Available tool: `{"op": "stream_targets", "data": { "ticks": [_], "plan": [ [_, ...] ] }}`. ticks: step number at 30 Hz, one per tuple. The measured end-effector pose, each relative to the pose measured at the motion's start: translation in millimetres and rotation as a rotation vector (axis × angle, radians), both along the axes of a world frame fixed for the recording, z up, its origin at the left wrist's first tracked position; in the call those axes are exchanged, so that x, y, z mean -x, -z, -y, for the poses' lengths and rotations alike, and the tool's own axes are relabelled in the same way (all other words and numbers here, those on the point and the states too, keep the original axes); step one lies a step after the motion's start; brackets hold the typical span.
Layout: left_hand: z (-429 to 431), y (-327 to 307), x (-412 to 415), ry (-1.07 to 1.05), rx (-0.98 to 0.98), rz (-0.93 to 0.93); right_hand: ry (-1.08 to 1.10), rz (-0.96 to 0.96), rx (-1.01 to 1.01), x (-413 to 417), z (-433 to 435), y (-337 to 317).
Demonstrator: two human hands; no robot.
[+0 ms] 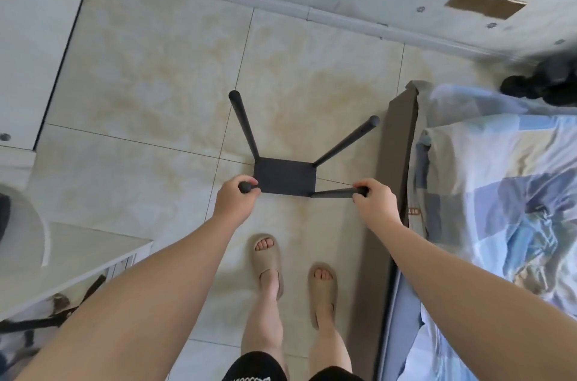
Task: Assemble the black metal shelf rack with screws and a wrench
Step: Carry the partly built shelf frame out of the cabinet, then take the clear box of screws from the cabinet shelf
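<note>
The black rack (284,176) stands on the floor (150,93) beside the bed (499,180); the left hand (235,198) and right hand (373,199) each grip a near pole (334,193); the far poles (245,124) splay, so loose screws could let it twist.

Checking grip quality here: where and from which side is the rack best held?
By the tops of its two near posts, from above, as the left hand and right hand do: the rack is upright, its four posts rise toward the person, and the shelf sits low.
</note>
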State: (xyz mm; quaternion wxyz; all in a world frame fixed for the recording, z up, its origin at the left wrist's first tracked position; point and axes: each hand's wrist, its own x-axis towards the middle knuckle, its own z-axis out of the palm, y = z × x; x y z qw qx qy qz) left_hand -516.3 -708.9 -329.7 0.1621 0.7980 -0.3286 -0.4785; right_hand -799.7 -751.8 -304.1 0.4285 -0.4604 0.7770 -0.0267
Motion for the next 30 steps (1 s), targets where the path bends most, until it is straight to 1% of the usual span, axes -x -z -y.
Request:
{"op": "stream_targets", "data": {
  "ticks": [7,11,14,16,19,23,27,30],
  "plan": [
    [-22,5,4,0.057,-0.066,0.017,0.013,0.016,-0.072,6,-9,11],
    [-33,-8,13,0.068,-0.102,0.036,0.016,0.053,-0.138,10,-18,-3],
    [-42,-28,23,0.078,-0.108,0.059,-0.069,0.09,-0.19,10,-26,-23],
    [-51,-45,32,0.117,-0.108,0.095,-0.18,0.084,-0.183,11,-32,-41],
    [-70,-77,48,0.187,-0.062,0.181,-0.434,0.036,-0.06,15,-44,-71],
    [-106,-125,69,0.276,-0.002,0.325,-0.81,-0.146,0.16,21,-69,-113],
    [-159,-171,85,0.255,0.112,0.52,-1.084,-0.15,0.32,14,-98,-150],
    [-206,-194,90,0.186,0.123,0.648,-1.253,-0.147,0.41,0,-119,-175]
  ]
}}
